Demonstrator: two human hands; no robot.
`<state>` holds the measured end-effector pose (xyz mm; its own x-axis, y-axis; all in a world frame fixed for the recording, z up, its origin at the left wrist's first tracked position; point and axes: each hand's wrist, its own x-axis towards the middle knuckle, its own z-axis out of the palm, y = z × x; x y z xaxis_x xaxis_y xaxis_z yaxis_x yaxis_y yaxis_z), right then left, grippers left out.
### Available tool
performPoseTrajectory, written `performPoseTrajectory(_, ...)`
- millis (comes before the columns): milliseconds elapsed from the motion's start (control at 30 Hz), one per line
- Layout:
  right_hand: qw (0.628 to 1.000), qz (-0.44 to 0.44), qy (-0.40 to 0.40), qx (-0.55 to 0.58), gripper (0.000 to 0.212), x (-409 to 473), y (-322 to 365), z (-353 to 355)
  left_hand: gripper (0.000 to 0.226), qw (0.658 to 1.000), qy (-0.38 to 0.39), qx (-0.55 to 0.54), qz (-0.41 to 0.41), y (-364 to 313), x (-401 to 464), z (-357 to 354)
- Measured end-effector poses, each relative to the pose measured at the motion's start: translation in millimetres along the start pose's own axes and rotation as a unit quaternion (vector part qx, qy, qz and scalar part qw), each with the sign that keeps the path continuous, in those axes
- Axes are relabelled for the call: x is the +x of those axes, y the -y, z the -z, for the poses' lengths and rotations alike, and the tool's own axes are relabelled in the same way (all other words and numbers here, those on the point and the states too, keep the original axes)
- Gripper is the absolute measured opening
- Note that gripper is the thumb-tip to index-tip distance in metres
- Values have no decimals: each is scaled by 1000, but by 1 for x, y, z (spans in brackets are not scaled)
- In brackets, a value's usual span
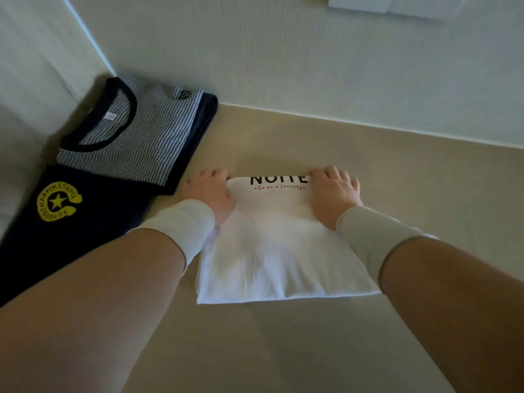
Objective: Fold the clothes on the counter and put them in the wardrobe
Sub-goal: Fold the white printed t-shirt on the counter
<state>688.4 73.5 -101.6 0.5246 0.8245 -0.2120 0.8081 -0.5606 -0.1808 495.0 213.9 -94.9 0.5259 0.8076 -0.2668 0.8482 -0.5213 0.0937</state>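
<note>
A white T-shirt [278,251] with black lettering lies folded into a rectangle on the beige counter [283,350], right in front of me. My left hand [211,194] grips its far left corner, fingers curled over the edge. At the far right corner my right hand [334,191] holds the shirt too, its fingertips bent over the far edge. Both wrists rest on the fabric. To the left, a striped T-shirt [136,143] with a dark collar sits folded on top of a navy garment [71,222] with a yellow star emblem.
A pale wall [312,66] runs along the back of the counter and meets a side wall [34,52] in the left corner. A white object [397,4] hangs on the wall at the top right.
</note>
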Motion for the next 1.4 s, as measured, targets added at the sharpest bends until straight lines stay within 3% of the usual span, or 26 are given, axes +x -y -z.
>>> performPoseTrajectory(100, 994, -8, 49, -95, 35, -2, 6, 19, 34, 995, 90, 34, 17, -9, -1, 23)
performPoseTrajectory(167, 987, -20, 82, -139, 23, -3, 11, 32, 21, 994, 110, -15, 23, -11, -5, 34)
performPoseTrajectory(233, 992, -18, 22, -125, 20, -9, 12, 50, 13, 996, 38, -81, 21, -12, -16, 53)
performPoseTrajectory(367, 981, 5, -192, -16, 23, -20, 19, 110, 10, 973, -173, -153, -21, -16, -29, 116)
performPoseTrajectory(467, 976, 18, -214, -14, 25, -35, 23, 146, 18, 964, -205, -158, -53, -20, -41, 153)
performPoseTrajectory(567, 972, 48, -217, -74, 29, -57, 15, 140, 21, 977, -179, -99, -67, -19, -60, 147)
performPoseTrajectory(633, 974, 50, -195, -107, 31, -75, 8, 120, 23, 988, -129, -60, -66, -17, -73, 124)
performPoseTrajectory(700, 979, 44, -119, -162, 32, -98, 1, 89, 18, 998, -27, 3, -64, -19, -91, 95)
performPoseTrajectory(800, 962, 20, 162, -218, 47, -126, -7, 41, 24, 965, 198, 159, -72, -26, -124, 45)
performPoseTrajectory(867, 932, 11, 285, -225, 46, -133, -11, 26, 29, 937, 263, 223, -55, -26, -134, 20)
performPoseTrajectory(900, 937, 3, 277, -213, 42, -134, -11, 26, 30, 947, 239, 211, -29, -26, -135, 13)
performPoseTrajectory(967, 972, -30, 163, -164, 36, -135, -11, 30, 33, 988, 110, 106, 15, -27, -132, 8)
performPoseTrajectory(1033, 996, -22, 18, -89, 39, -136, -7, 30, 43, 1000, 18, -2, -11, -33, -132, 3)
performPoseTrajectory(1067, 998, -1, -6, -59, 44, -138, -5, 25, 50, 999, 14, -22, -41, -39, -135, -2)
performPoseTrajectory(1200, 992, 14, 120, -17, 62, -147, -1, -13, 64, 991, 119, 1, -60, -46, -143, -41)
performPoseTrajectory(1333, 997, -12, 81, 1, 61, -146, -15, -21, 69, 991, 130, 2, -37, -35, -142, -46)
performPoseTrajectory(1400, 993, -27, 118, -18, 65, -145, -20, -20, 70, 990, 138, 3, -27, -31, -140, -43)
